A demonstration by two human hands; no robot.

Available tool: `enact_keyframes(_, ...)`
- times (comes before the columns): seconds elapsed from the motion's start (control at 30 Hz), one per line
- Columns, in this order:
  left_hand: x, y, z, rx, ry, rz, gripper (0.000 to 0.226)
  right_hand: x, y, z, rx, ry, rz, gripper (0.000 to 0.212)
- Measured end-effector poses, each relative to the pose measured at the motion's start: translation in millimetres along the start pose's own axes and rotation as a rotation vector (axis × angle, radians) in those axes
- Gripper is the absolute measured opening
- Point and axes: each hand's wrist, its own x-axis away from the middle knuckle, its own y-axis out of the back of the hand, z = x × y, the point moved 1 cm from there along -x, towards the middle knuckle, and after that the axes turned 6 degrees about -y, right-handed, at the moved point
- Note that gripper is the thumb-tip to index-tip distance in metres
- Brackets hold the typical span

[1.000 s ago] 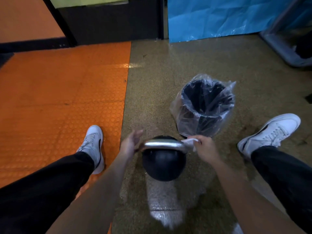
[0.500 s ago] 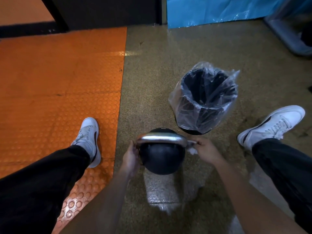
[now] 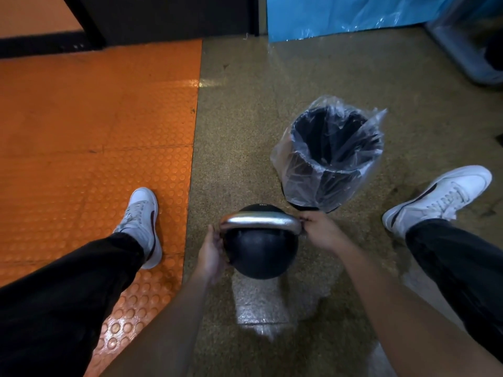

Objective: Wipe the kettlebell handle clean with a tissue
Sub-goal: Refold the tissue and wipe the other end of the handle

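At the right end of the kettlebell's silver handle (image 3: 260,222), the fingers of our right hand (image 3: 319,229) were pinched tight against the metal; of the tissue (image 3: 302,234) we could make out only a pale sliver beneath them. Our left hand (image 3: 213,254) cupped the left side of the kettlebell (image 3: 261,254), fingers curled on it. The kettlebell stood on the speckled floor (image 3: 245,131), just in front of a plastic-lined bin (image 3: 330,156), with our white shoes well out to either side.
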Motion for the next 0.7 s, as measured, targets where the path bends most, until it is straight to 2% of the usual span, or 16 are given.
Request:
enact_keyframes(0.13,-3.2,3.8,0.7,0.012,0.004,0.016,0.065,11.8,19.6,6.7,-0.044,-0.002,-0.021,0.035)
enact_keyframes(0.27,-2.7,2.6,1.9,-0.017,-0.002,0.018,0.069,8.3,6.0,-7.0,0.003,-0.074,0.003,0.039)
enact_keyframes(0.37,-3.4,5.0,-0.2,-0.008,0.009,0.037,0.076,-0.5,8.6,11.1,0.039,-0.021,0.035,0.042)
enact_keyframes(0.47,-3.6,4.2,0.5,0.004,0.007,0.018,0.072,9.6,26.8,20.2,-0.012,0.042,0.008,0.039)
enact_keyframes(0.53,-2.5,2.0,2.2,-0.016,-0.007,0.008,0.069,11.8,27.0,5.5,-0.034,-0.011,-0.028,0.039)
enact_keyframes(0.7,0.2,3.1,0.1,-0.03,-0.012,0.024,0.073,2.9,4.0,7.0,0.021,-0.029,0.037,0.041)
